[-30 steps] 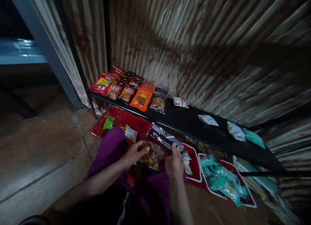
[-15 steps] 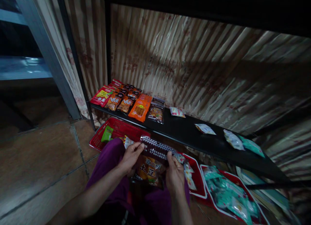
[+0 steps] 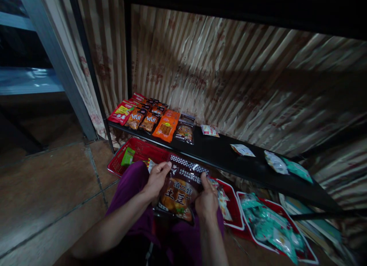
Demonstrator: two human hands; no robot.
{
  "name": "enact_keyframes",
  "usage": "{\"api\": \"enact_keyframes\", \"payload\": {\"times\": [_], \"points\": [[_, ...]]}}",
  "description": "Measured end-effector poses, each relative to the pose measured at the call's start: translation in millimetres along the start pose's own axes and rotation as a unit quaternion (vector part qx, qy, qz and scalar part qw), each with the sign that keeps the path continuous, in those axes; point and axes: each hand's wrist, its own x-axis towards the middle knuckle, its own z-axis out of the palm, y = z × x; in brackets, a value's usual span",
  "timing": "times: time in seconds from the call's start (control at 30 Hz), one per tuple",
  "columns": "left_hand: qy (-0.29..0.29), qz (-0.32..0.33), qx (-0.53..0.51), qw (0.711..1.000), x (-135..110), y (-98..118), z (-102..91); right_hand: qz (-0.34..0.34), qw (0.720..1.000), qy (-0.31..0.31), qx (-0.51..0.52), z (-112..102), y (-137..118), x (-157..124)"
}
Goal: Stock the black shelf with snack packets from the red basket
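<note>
Between my hands is a dark brown snack bag (image 3: 179, 193) with a checkered top band and a see-through front. My left hand (image 3: 156, 180) pinches its upper left edge, thumb on the front. On the right edge, my right hand (image 3: 207, 199) grips it the same way. The bag is held upright and tilted above my lap. Beyond it, a black shelf (image 3: 209, 151) bears red snack bags (image 3: 122, 112), orange-and-black bags (image 3: 135, 118), a large orange bag (image 3: 167, 126) and a similar dark brown bag (image 3: 185, 132).
Under the shelf's left end is a red basket (image 3: 114, 162) with a green packet (image 3: 127, 157). To the right stand a basket of white packets (image 3: 225, 204) and a basket of teal packets (image 3: 275, 227). Single white packets (image 3: 242, 150) lie along the shelf. A striped curtain (image 3: 200, 67) hangs behind.
The dark brown bag has tilted so that its front faces me more fully. Both hands keep their hold on its edges. Things on the shelf stay put.
</note>
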Motion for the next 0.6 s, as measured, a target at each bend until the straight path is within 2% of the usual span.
{"api": "enact_keyframes", "payload": {"times": [0.3, 0.47, 0.6], "points": [[0.008, 0.008, -0.005, 1.0, 3, 2, 3.1, 0.059, 0.988, 0.025, 0.139, 8, -6, 0], [-0.085, -0.021, 0.029, 0.996, 8, 5, -2.9, 0.094, 0.97, 0.076, 0.212, 9, -4, 13], [-0.128, -0.063, 0.065, 0.988, 3, 5, -8.9, 0.094, 0.957, 0.09, 0.26, 7, -6, 29]]}}
